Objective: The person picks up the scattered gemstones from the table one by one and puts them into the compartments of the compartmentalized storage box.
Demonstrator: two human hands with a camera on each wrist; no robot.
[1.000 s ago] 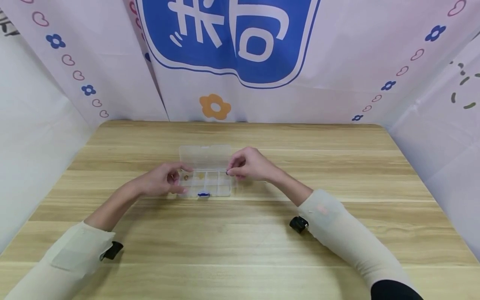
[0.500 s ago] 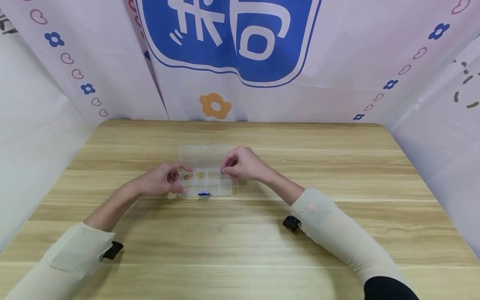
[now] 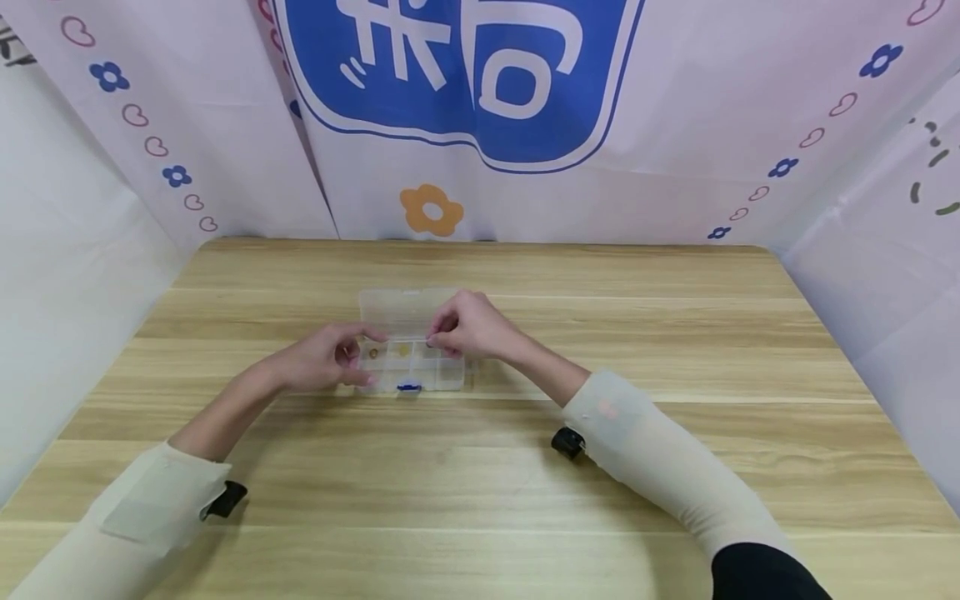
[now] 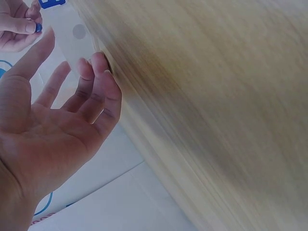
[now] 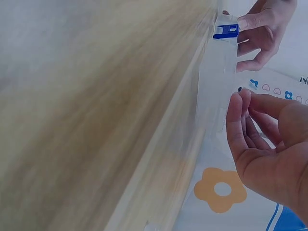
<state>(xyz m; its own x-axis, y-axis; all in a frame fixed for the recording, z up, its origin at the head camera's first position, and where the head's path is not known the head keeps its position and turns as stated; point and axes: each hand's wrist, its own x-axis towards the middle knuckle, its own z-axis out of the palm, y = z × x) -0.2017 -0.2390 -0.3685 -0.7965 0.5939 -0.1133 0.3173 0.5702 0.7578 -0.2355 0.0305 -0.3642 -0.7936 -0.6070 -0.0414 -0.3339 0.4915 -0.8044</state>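
A clear plastic compartment box (image 3: 450,380) stands on the table, its transparent lid (image 3: 382,308) raised at the back and a blue latch (image 3: 408,387) at the front. My left hand (image 3: 318,358) grips its left end, index finger at the back and thumb at the front. Over the rear compartments, right of the middle, my right hand (image 3: 474,327) pinches a small round blue piece (image 4: 38,27), perhaps a bead, between thumb and fingertip. One rear compartment holds a small brown piece (image 3: 373,353); beside it lies a yellowish piece (image 3: 403,351). Both are too small to identify.
The wood-grain table (image 3: 480,483) reaches back to a white cloth backdrop (image 3: 600,208) with a blue sign and an orange flower. White cloth also hangs at both sides. Black cameras (image 3: 567,443) sit at both sleeves.
My right hand has moved left from the box's right edge to above its rear compartments, carrying the blue piece. The left hand and the box stay in place.
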